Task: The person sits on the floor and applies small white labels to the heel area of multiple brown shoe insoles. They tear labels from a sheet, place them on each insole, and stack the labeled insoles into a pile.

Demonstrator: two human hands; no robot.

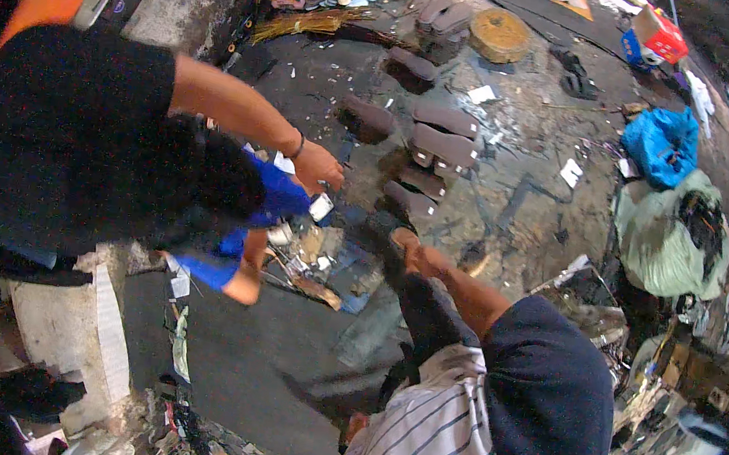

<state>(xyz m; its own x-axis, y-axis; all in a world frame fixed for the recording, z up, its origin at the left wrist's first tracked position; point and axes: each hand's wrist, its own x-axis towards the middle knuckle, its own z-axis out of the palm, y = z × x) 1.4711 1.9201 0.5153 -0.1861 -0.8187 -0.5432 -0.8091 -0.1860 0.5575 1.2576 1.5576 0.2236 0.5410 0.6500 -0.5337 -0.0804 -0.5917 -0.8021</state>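
From the lower right my right arm [472, 301], in a navy sleeve, reaches toward the middle of the floor. My right hand [407, 241] rests at a long dark shape beside it; its fingers are blurred, and I cannot tell whether they grip. My left hand does not show. Striped cloth [432, 430] covers my lap. Just beyond my right hand, pairs of dark brown shoe-like pieces [444, 144] lie on the ground, with another pair [417, 189] closer to it. At left a co-worker in a black shirt stretches out a hand [317, 169] above a small white object [320, 208].
A round wooden block [500, 36] stands at the far side beside more brown pieces [445, 14]. A straw broom [310, 26] lies far left. Blue [662, 145] and pale green plastic bags [670, 233] sit at right, a red and blue box [655, 38] behind. Scraps litter the ground.
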